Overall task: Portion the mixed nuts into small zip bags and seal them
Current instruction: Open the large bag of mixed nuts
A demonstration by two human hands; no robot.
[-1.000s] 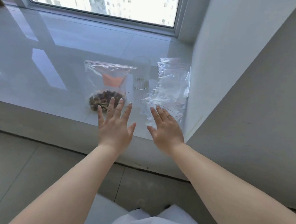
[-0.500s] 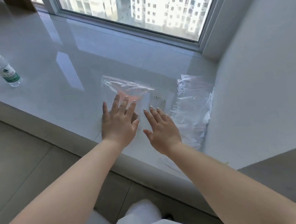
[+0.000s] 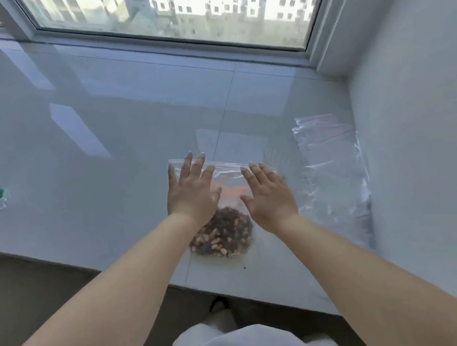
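Single head cam, wide-angle, worn high, pitched steeply down and forward. Faces window [image 3: 171, 9] and white sill [image 3: 72, 141]. Wearer's own forearms enter from bottom edge, left hand [image 3: 190, 191] and right hand [image 3: 268, 193] near frame centre, close range. Own white clothing fills bottom. Wall [image 3: 419, 89] bounds right side. Straight lines bow near edges. No second view, no overlap.

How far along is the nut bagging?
Barely begun. Done: nothing; all the nuts sit in the big bag. In hand: the left hand and right hand lie flat and open over that bag, near its zip edge. Left: the small bags lie empty in a pile, none filled or sealed.
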